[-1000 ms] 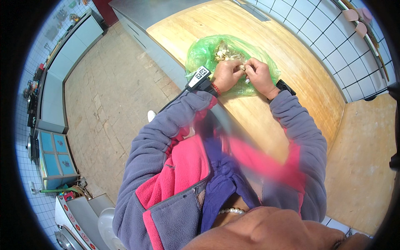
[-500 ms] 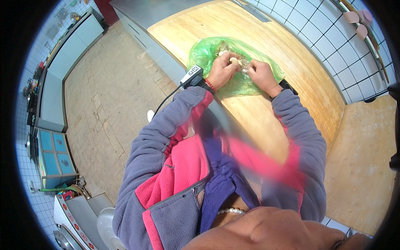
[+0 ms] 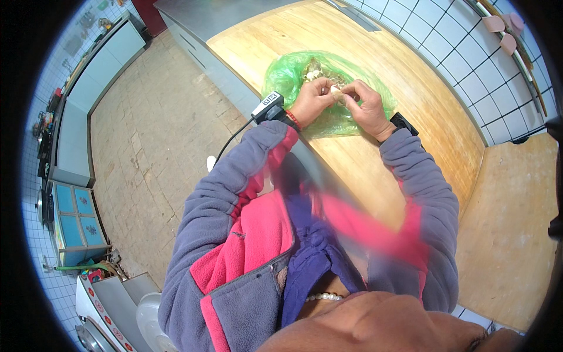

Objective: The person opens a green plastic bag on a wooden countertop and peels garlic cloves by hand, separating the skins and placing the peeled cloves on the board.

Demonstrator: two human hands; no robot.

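A pale garlic clove (image 3: 336, 91) is pinched between the fingertips of my left hand (image 3: 311, 102) and my right hand (image 3: 368, 108). Both hands are closed, with thumbs and forefingers meeting at the clove. Beneath them a crumpled green plastic bag (image 3: 282, 70) lies spread on the wooden worktop (image 3: 246, 47). Loose garlic (image 3: 313, 73) and papery skins rest on the bag, just beyond my left hand. My hands partly cover the bag's middle, so what lies under them is hidden.
Strapped at my left wrist is a small device (image 3: 270, 105) with a black cable; another dark device (image 3: 404, 123) sits at my right wrist. White wall tiles (image 3: 437, 56) line the far right, with pink-ended tools (image 3: 508, 44) hanging there. The counter's edge borders the paved floor (image 3: 152, 123).
My right hand has turned and its fingers have come left to meet my left hand at the clove. My left hand stays in nearly the same place.
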